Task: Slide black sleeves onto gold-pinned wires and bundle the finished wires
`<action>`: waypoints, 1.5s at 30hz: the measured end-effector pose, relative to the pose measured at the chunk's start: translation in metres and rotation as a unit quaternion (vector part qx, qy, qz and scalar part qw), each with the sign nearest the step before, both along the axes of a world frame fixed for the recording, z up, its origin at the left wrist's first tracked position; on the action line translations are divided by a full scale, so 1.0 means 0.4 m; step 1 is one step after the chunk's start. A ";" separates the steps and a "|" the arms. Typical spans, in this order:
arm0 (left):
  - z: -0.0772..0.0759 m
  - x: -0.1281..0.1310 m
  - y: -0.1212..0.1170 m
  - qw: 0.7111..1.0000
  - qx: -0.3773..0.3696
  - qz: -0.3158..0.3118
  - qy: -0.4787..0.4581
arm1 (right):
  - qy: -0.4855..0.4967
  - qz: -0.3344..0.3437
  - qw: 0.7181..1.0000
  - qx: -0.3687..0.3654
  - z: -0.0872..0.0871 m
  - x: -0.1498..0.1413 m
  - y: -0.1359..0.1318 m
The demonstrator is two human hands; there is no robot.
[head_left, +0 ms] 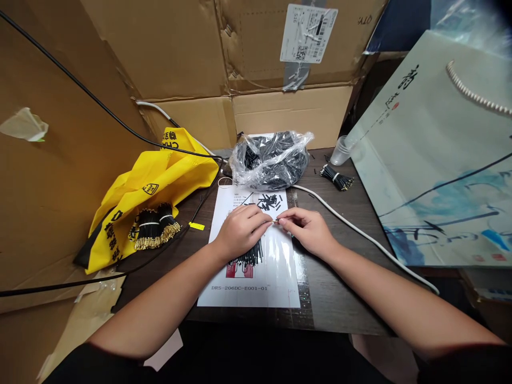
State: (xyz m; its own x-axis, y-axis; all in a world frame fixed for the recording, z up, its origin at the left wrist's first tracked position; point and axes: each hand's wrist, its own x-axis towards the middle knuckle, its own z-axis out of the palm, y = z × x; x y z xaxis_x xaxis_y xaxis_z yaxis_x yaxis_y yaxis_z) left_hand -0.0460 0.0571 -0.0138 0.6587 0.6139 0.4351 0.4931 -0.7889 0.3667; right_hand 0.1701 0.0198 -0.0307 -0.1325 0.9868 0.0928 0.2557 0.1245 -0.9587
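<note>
One thin gold pin [274,222] spans the gap between my left hand [239,229] and right hand [310,229], above the white paper [286,272] on the desk [340,272]. Both hands are nearly closed, thumb against finger, pinching it at opposite ends; whether a wire trails from it I can't tell. I expect it to be light, stiff and slick, easily rolled, so fingertips near the ends suit it. The black wires [257,254] under my left hand look bendier.
</note>
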 end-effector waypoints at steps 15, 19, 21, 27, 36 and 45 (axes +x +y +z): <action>-0.001 -0.003 -0.001 1.000 -0.019 -0.010 -0.012 | -0.012 0.017 1.000 0.009 -0.002 0.006 0.000; -0.001 -0.004 -0.003 1.000 -0.013 -0.012 -0.009 | 0.001 0.027 1.000 0.000 -0.005 0.007 -0.002; -0.001 -0.004 -0.004 1.000 -0.008 -0.013 -0.006 | 0.003 0.026 1.000 -0.001 -0.006 0.006 -0.003; 0.000 -0.003 -0.008 1.000 0.004 -0.013 0.010 | -0.017 0.007 1.000 0.020 -0.003 0.003 -0.006; -0.001 -0.004 -0.007 1.000 -0.003 -0.009 0.007 | -0.007 0.025 1.000 0.014 -0.005 0.007 -0.007; -0.001 -0.002 -0.007 1.000 0.002 -0.012 0.015 | -0.039 0.027 0.998 0.041 0.001 0.004 -0.005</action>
State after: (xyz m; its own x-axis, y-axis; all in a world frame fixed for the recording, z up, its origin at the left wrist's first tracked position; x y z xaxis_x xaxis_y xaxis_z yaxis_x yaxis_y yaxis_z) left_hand -0.0467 0.0544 -0.0141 0.6856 0.5957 0.4183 0.4846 -0.8024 0.3484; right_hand 0.1717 0.0178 -0.0302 -0.1958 0.9676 0.1593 0.3199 0.2166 -0.9224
